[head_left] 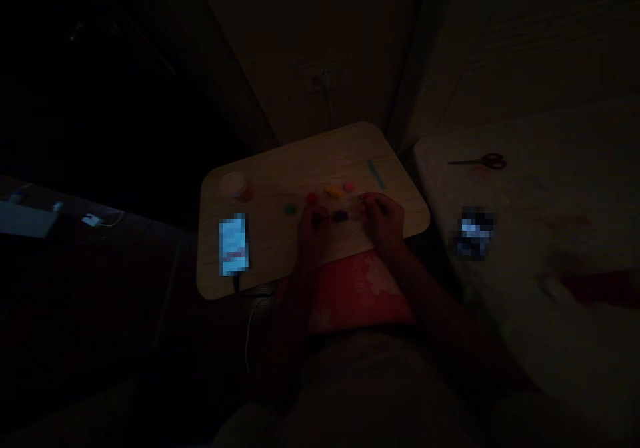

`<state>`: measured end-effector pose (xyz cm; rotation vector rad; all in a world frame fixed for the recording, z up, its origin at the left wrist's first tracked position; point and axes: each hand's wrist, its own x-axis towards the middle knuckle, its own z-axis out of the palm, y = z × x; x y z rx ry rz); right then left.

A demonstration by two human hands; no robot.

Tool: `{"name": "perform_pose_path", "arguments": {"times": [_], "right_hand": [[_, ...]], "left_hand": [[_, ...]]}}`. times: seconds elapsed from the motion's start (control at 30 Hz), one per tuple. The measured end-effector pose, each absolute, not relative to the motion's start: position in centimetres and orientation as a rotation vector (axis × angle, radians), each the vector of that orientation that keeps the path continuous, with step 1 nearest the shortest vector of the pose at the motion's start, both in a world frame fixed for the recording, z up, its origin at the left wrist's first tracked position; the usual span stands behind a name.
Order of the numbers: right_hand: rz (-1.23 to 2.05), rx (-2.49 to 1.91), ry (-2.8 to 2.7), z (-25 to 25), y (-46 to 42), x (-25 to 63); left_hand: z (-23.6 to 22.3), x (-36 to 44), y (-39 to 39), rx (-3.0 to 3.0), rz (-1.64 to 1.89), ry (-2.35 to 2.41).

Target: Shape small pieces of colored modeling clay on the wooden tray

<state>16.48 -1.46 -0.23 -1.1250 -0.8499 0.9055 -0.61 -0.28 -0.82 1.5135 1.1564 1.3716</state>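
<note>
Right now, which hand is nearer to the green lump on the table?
Left. The left hand is close to the green lump, just to its right in the picture; the right hand is farther right, past the dark lump.

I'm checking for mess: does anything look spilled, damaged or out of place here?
Possibly: faint reddish patches on the pale surface at right, some near the scissors, look like stains, though it is too dark to be sure. Around the yellow lump on the small table, nothing stands out.
</note>
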Motion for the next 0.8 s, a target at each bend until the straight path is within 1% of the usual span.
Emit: {"name": "perform_pose_path", "arguments": {"times": [0.37,0.6,0.8], "right_hand": [[0.899,-1.085,-0.822,-0.9,-1.5,16.6],[0.905,-1.126,-0.829,-1.1,-1.2,16.5],[0.93,-1.134,-0.832,-1.4,-1.0,16.5]], "left_hand": [[-1.4,-0.5,-0.3,1.892,1.275,1.401],[-2.2,-0.1,-0.2,2.0,1.151,1.514],[-2.0,-0.2,-0.2,2.031,1.084,1.508]]}}
